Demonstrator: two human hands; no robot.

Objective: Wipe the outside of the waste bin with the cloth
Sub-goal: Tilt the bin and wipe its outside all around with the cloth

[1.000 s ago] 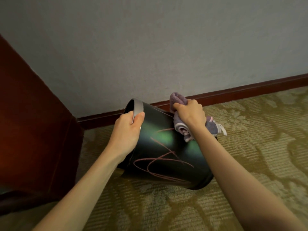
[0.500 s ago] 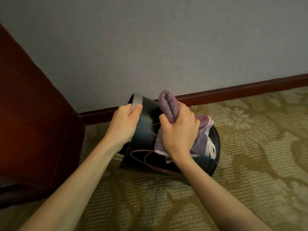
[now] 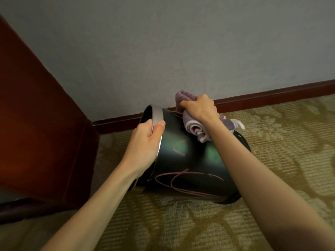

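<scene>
A black round waste bin (image 3: 192,160) lies tipped on its side on the carpet, its mouth facing left and its silver rim band at the upper left. Pink scribble marks cross its lower side. My left hand (image 3: 146,142) grips the silver rim, thumb on the outside. My right hand (image 3: 198,107) is closed on a bunched purple cloth (image 3: 194,126) and presses it against the bin's upper far side. Part of the cloth sticks out above my fingers and trails behind my wrist.
A dark red wooden cabinet (image 3: 36,124) stands close on the left. The grey wall (image 3: 181,42) with a dark red skirting board (image 3: 272,95) runs just behind the bin. Patterned olive carpet (image 3: 290,160) covers the floor to the right and in front.
My right hand with the cloth has swept from the bin's near side back up to its far upper side. More of the pink scribble shows again. My left hand stays on the rim.
</scene>
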